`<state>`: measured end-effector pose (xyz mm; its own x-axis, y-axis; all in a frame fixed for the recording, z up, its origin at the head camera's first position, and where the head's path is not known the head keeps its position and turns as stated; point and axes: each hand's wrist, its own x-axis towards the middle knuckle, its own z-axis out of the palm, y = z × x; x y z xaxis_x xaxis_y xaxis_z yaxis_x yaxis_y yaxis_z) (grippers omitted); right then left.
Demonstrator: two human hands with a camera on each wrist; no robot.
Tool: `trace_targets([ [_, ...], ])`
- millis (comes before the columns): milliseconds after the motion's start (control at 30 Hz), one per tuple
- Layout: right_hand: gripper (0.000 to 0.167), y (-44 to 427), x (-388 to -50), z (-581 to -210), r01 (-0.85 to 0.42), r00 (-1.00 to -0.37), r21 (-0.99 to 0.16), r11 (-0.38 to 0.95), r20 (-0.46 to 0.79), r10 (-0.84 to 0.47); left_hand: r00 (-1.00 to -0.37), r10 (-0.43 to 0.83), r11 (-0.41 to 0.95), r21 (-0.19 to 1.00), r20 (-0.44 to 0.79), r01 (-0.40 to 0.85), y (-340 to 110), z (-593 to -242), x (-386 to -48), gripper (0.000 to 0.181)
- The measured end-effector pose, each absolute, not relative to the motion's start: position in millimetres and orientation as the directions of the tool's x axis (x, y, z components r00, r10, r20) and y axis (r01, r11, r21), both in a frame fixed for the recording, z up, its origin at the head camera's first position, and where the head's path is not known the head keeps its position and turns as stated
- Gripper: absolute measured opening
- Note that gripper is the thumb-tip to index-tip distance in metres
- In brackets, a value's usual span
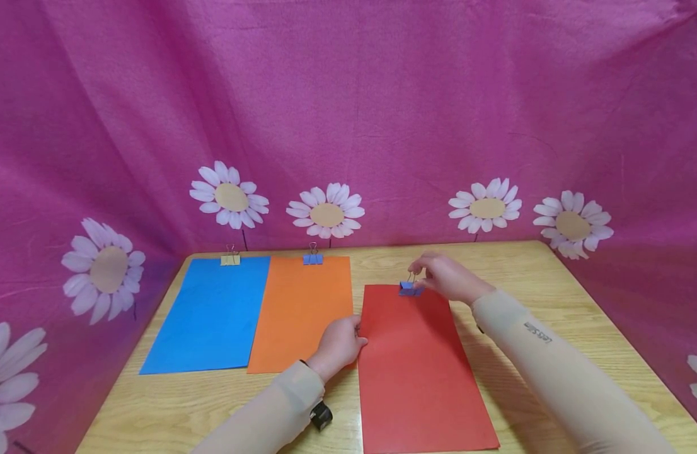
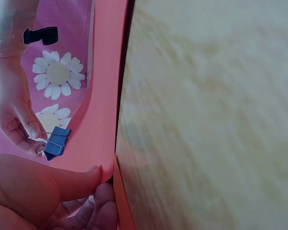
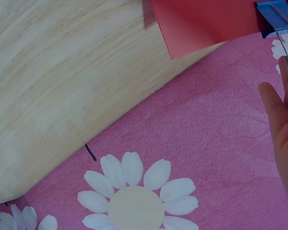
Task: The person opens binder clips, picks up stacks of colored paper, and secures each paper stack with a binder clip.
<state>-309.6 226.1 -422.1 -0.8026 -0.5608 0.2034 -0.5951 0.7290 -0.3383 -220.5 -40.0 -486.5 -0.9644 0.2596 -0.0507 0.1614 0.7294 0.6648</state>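
A red sheet of paper lies in front of me, with a blue binder clip on its far edge. My right hand holds the clip by its wire handles, seen also in the left wrist view, where the clip bites the sheet's edge. At the sheet's left edge my left hand pinches the paper between thumb and fingers. The left wrist view shows the thumb on top of the red paper. In the right wrist view, part of the right hand lies beyond the frame.
To the left lie an orange sheet with a blue binder clip and a blue sheet with a yellow binder clip. They lie on a wooden table. Behind it hangs a pink cloth with white flowers.
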Motion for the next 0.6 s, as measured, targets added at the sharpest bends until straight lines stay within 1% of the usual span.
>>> trace_targets([
  [200,0.028,226.2,-308.4,-425.5,-0.615,-0.787,-0.321,0.720,0.196,-0.584,-0.965,0.259,0.728,0.665,-0.042,0.167,-40.0,-486.6,-220.3,0.015],
  [600,0.032,226.5,-305.8,-428.1,-0.624,-0.780,-0.294,0.724,0.187,-0.597,-0.967,0.254,0.739,0.649,-0.020,0.181,-39.1,-488.1,-220.5,0.015],
])
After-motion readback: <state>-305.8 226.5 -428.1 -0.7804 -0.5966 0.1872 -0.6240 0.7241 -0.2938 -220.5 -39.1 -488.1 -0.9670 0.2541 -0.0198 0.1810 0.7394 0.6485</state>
